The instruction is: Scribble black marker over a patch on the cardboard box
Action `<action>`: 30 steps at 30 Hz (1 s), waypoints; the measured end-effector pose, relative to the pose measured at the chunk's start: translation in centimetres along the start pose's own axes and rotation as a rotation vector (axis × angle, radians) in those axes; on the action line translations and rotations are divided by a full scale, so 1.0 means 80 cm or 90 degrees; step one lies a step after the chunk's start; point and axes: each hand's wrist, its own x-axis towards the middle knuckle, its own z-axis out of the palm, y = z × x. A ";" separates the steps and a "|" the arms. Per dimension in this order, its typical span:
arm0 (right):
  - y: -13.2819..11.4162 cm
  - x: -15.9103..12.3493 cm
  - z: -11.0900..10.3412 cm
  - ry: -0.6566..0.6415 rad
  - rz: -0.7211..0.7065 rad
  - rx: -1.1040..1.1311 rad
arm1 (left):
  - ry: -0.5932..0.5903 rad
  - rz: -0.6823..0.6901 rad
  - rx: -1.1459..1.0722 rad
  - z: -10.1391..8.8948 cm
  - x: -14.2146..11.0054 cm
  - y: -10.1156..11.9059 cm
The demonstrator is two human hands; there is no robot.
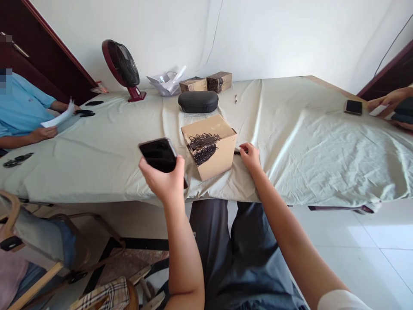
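Observation:
My left hand [164, 176] is closed around a smartphone [158, 154], its dark screen facing up, above the table's near side. Just right of it a cardboard box [219, 148] stands on the cloth, with a patch of black scribble over one corner and side. My right hand [250, 156] rests on the cloth at the box's right side. Its fingers are curled on a thin black pen-like object [237, 152], mostly hidden by the hand and the box. Below the phone, the dark tip of something else [185, 183] shows beside my left wrist.
Behind the box lie a black zip case [198, 102], two small cardboard boxes [219, 82] and a basket of papers [166, 82]. A fan [124, 69] stands back left. A person holding papers [61, 117] sits left; another person's hands [390, 103] are far right, near a phone [353, 107].

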 end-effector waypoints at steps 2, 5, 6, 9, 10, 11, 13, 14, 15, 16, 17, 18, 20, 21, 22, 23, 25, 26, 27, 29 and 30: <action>0.000 0.000 0.000 -0.002 0.004 0.000 | 0.007 -0.039 0.030 -0.001 0.021 -0.018; -0.001 0.000 0.001 -0.001 0.010 0.002 | 0.003 -0.085 0.056 0.003 0.041 -0.036; -0.001 0.000 0.001 -0.001 0.011 0.003 | 0.002 -0.090 0.065 0.005 0.045 -0.039; 0.000 0.000 0.001 -0.002 0.009 0.004 | -0.011 -0.088 0.081 0.014 0.049 -0.041; 0.000 0.000 0.001 -0.002 0.007 0.004 | -0.020 -0.086 0.084 0.017 0.049 -0.040; 0.000 0.000 0.000 -0.002 0.006 0.004 | -0.029 -0.080 0.088 0.020 0.049 -0.039; 0.000 0.000 0.000 -0.002 0.004 0.004 | -0.040 -0.055 0.097 0.027 0.048 -0.039; 0.000 0.000 0.000 -0.002 0.003 0.004 | -0.044 -0.040 0.101 0.031 0.047 -0.039; 0.000 0.000 0.000 -0.002 0.003 0.003 | -0.052 -0.028 0.103 0.034 0.047 -0.040; 0.000 0.000 0.000 -0.003 0.003 0.003 | -0.065 -0.022 0.103 0.038 0.047 -0.042; 0.000 0.000 0.000 -0.004 0.002 0.003 | -0.081 -0.022 0.102 0.041 0.047 -0.044; 0.000 0.001 0.000 -0.004 0.002 0.003 | -0.099 -0.025 0.100 0.044 0.047 -0.045; 0.000 0.000 0.001 -0.005 0.002 0.003 | -0.126 -0.032 0.102 0.049 0.047 -0.049; 0.000 0.000 0.001 -0.005 0.002 0.002 | -0.135 -0.034 0.107 0.052 0.047 -0.050; 0.001 0.000 0.001 -0.006 0.002 0.002 | -0.142 -0.036 0.115 0.054 0.048 -0.051; 0.001 0.000 0.002 -0.007 0.002 0.002 | -0.147 -0.040 0.126 0.057 0.049 -0.052; 0.002 0.000 0.002 -0.009 0.000 0.002 | -0.153 -0.051 0.152 0.062 0.053 -0.053; 0.002 -0.001 0.002 -0.009 -0.001 0.001 | -0.155 -0.056 0.167 0.066 0.057 -0.053; 0.002 -0.001 0.003 -0.009 -0.003 0.001 | -0.160 -0.061 0.187 0.070 0.061 -0.054; 0.003 -0.001 0.003 -0.009 -0.006 -0.001 | -0.180 -0.070 0.232 0.079 0.072 -0.056; 0.004 -0.002 0.003 -0.008 -0.006 -0.004 | -0.193 -0.073 0.253 0.084 0.078 -0.057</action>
